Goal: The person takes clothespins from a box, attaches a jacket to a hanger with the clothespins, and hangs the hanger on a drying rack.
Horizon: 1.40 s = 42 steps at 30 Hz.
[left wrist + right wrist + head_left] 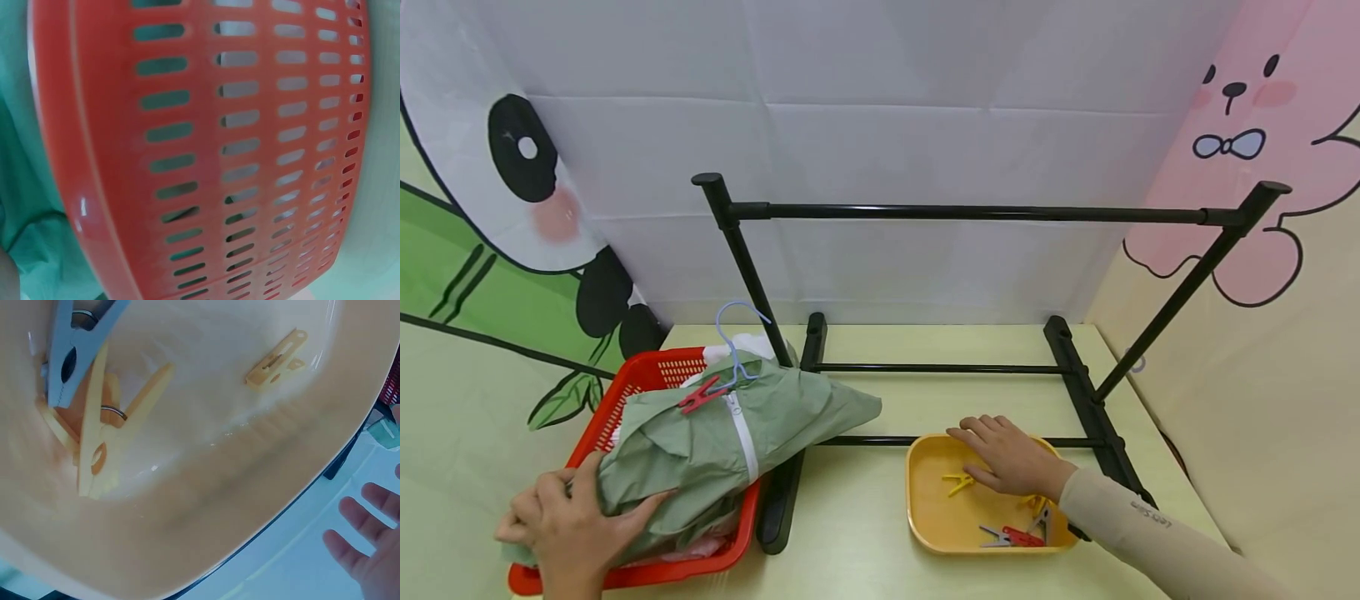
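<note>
My left hand (pixel 572 525) rests with spread fingers on a green garment (pixel 685 450) with a white zip, heaped over a red basket (pixel 647 372). A blue hanger (pixel 726 337) sticks out of the garment's top, and a red clothespin (pixel 702 395) sits by it. My right hand (pixel 1003 458) hovers over the far side of a yellow tray (pixel 925 525), fingers extended and holding nothing. Inside the tray lie yellow clothespins (pixel 103 450), a red clothespin (pixel 1025 537) and grey ones (pixel 69 365). The left wrist view shows mostly the basket's slotted wall (pixel 206 156).
A black rack stands behind the tray, with a top bar (pixel 970 213), slanted posts and floor feet (pixel 1078 383). The basket is beside its left foot (pixel 784 500). White cloth (pixel 752 343) shows under the garment. A printed sheet (pixel 880 150) hangs behind.
</note>
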Each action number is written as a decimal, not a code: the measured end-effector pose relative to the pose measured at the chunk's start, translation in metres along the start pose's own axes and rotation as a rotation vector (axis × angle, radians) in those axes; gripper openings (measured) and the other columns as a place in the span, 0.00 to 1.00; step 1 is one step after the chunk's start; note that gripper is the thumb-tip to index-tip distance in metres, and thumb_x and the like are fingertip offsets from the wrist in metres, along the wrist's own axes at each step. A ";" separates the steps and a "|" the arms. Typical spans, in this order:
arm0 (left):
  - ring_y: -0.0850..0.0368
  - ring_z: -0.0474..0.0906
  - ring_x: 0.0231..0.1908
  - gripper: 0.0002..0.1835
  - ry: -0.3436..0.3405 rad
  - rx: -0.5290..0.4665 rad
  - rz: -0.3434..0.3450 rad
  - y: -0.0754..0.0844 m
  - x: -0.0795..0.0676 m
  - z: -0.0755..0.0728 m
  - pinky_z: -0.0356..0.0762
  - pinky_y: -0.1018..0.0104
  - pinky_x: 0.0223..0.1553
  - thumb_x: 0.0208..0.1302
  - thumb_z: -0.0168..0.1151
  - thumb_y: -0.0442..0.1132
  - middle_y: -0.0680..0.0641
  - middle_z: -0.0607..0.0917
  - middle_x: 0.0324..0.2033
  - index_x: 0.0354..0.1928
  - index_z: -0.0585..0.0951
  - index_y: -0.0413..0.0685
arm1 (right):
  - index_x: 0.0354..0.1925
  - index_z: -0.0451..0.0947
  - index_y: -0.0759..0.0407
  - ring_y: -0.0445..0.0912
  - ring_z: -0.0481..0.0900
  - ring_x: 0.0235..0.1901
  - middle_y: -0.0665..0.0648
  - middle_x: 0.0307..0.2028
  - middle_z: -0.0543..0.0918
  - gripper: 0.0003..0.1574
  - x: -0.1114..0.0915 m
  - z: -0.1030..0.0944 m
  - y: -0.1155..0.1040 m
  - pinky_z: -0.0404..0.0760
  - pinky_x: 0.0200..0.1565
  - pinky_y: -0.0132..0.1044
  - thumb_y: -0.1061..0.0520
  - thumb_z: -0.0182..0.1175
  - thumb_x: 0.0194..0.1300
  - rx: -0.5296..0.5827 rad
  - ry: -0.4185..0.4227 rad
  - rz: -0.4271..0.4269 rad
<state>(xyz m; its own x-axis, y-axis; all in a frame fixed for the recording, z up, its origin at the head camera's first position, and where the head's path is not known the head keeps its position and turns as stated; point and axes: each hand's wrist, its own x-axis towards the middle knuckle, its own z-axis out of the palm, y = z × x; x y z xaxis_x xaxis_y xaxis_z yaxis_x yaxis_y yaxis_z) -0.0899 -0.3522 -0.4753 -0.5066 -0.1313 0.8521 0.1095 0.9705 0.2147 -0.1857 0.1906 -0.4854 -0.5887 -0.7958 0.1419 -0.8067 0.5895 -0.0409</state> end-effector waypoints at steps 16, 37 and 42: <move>0.25 0.53 0.30 0.56 0.003 0.012 -0.011 -0.001 -0.001 0.000 0.35 0.43 0.38 0.52 0.43 0.83 0.23 0.64 0.35 0.48 0.74 0.29 | 0.68 0.67 0.59 0.51 0.75 0.51 0.57 0.57 0.75 0.35 -0.014 -0.003 0.004 0.76 0.54 0.50 0.44 0.58 0.71 0.034 -0.223 0.089; 0.25 0.53 0.30 0.57 -0.013 0.008 -0.016 0.001 -0.001 -0.002 0.36 0.40 0.37 0.52 0.42 0.84 0.23 0.63 0.35 0.47 0.73 0.28 | 0.65 0.69 0.49 0.47 0.72 0.55 0.50 0.57 0.73 0.37 -0.039 0.009 0.003 0.72 0.57 0.51 0.34 0.62 0.65 0.158 -0.401 0.056; 0.25 0.53 0.30 0.57 -0.018 0.007 -0.020 0.001 -0.002 -0.002 0.36 0.40 0.37 0.52 0.43 0.84 0.23 0.64 0.36 0.47 0.74 0.28 | 0.65 0.69 0.49 0.46 0.71 0.53 0.49 0.57 0.72 0.40 -0.042 0.012 0.004 0.73 0.55 0.48 0.32 0.63 0.62 0.150 -0.423 0.040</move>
<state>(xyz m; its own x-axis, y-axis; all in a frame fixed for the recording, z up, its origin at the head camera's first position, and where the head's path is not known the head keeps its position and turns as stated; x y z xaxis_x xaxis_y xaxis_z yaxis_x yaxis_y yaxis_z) -0.0873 -0.3514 -0.4755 -0.5238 -0.1469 0.8391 0.0933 0.9692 0.2279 -0.1650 0.2248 -0.5030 -0.5633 -0.7779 -0.2785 -0.7632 0.6190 -0.1855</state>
